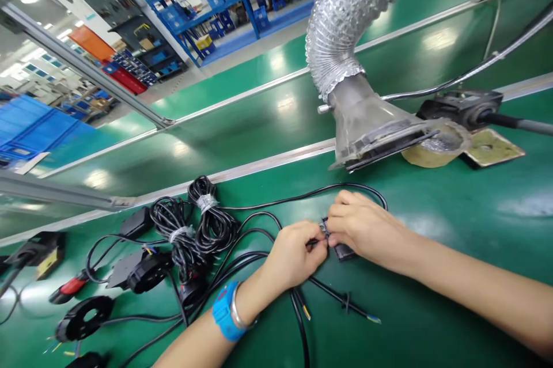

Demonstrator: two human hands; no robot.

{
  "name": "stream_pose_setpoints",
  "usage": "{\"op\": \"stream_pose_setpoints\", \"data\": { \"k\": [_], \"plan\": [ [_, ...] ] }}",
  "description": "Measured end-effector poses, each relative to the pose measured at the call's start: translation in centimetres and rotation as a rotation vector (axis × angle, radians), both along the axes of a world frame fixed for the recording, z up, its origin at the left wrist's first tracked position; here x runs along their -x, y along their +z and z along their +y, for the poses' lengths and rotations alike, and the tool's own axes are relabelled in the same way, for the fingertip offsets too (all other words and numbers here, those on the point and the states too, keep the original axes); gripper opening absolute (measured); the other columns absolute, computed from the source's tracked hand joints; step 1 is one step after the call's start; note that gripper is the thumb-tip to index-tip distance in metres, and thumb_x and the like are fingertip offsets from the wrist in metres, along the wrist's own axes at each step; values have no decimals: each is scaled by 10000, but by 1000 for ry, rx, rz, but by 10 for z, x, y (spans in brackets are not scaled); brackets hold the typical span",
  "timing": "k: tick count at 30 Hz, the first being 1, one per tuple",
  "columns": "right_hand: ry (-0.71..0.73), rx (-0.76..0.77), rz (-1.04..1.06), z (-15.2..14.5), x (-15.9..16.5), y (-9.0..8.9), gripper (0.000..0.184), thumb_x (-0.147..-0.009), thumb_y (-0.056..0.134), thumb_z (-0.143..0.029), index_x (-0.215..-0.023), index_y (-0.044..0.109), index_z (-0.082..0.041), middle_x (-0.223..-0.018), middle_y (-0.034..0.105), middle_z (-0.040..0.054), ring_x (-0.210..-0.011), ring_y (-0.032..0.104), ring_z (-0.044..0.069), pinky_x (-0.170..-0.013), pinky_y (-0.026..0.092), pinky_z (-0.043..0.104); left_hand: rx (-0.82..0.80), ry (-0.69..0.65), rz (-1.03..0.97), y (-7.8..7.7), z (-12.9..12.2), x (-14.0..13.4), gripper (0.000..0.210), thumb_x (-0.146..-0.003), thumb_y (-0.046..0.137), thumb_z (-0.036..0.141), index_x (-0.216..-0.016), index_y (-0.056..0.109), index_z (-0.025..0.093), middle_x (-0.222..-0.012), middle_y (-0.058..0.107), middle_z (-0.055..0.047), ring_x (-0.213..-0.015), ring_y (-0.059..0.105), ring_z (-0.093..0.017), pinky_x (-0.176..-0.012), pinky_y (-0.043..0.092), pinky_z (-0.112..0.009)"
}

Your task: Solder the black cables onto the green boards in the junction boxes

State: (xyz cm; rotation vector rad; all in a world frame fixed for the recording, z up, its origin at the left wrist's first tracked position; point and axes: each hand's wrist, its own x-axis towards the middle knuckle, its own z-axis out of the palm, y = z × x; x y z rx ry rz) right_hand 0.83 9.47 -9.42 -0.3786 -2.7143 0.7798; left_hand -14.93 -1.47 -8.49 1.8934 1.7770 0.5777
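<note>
My left hand (298, 251) and my right hand (365, 231) meet over the green bench, fingers pinched together. Between the fingertips shows a small dark part (324, 226) with a metallic glint; its kind is hard to make out. A black block-shaped piece (344, 252) sticks out under my right fingers, mostly hidden by them. One black cable (319, 188) curves round behind my right hand. Below my hands lies a black cable end (348, 303) with bare coloured wires and a small cross-shaped piece on it. A blue wristband (227, 311) and a metal bangle are on my left wrist.
Coiled black cables (211, 215) lie left, beside round black housings (84, 318) and a red-and-black connector (71, 287). A fume hood (367, 126) on a silver duct (337, 22) hangs behind my right hand. A soldering-iron holder (462, 106) and sponge tray (495, 147) stand right.
</note>
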Motion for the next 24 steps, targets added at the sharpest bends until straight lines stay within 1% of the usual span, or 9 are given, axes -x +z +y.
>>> {"op": "stream_pose_setpoints", "data": {
  "k": [3,5,7,9,12,15,20,22,24],
  "plan": [
    [155,-54,-5,8,0,3,248,-902,610,-203,-663,557,-165,-696,548,-2,-767,376,163,-658,214,311,-98,-53,152,-7,-8,-3,139,-844,508,118,-740,573,183,-660,509,22,-600,479,-110,-548,340,-222],
    [192,-106,-10,9,-1,2,275,-915,578,-163,-645,526,-153,-680,525,2,-756,363,158,-650,200,319,-174,-71,299,-10,-13,-7,173,-885,467,134,-758,574,183,-677,505,11,-584,459,-121,-521,313,-247],
    [181,-137,1,9,-3,-1,272,-921,558,-150,-651,529,-154,-680,521,5,-750,363,157,-652,211,319,-222,-69,377,-12,-15,-10,193,-898,448,134,-751,565,181,-687,504,4,-576,450,-127,-511,304,-262],
    [153,-120,66,8,-8,-8,227,-934,552,-193,-710,583,-169,-731,555,10,-769,387,159,-682,263,311,-198,-64,340,-13,-14,-10,183,-889,466,138,-732,551,180,-686,500,7,-585,465,-124,-524,329,-254],
    [89,-48,206,7,-20,-19,156,-909,600,-338,-893,659,-194,-906,600,42,-852,450,170,-772,374,309,-132,-64,228,-15,-12,-5,154,-869,522,157,-719,544,180,-674,495,21,-594,489,-110,-544,361,-229],
    [49,-15,235,7,-34,-26,283,-891,616,-386,-1080,630,-175,-1001,589,77,-902,493,182,-792,432,312,-117,-86,206,-14,-11,-1,121,-873,551,181,-754,569,181,-669,509,27,-592,498,-106,-539,359,-223],
    [45,-25,185,4,-46,-22,256,-938,540,-368,-1061,625,-160,-962,589,81,-883,504,184,-770,455,328,-117,-115,235,-12,-11,0,108,-896,545,205,-805,596,177,-657,530,26,-591,511,-113,-544,364,-228],
    [25,-37,160,-3,-45,-17,253,-949,516,-353,-1053,631,-153,-968,586,89,-893,500,193,-774,453,341,-120,-109,225,-12,-11,0,119,-907,534,216,-819,606,179,-664,537,23,-597,515,-113,-548,370,-224],
    [-25,-107,117,-16,-41,-13,286,-952,494,-353,-1088,629,-141,-981,587,103,-899,493,217,-773,440,375,-121,-101,211,-12,-11,1,137,-913,523,219,-818,612,179,-670,543,17,-609,522,-112,-559,380,-216]
  ]
}}
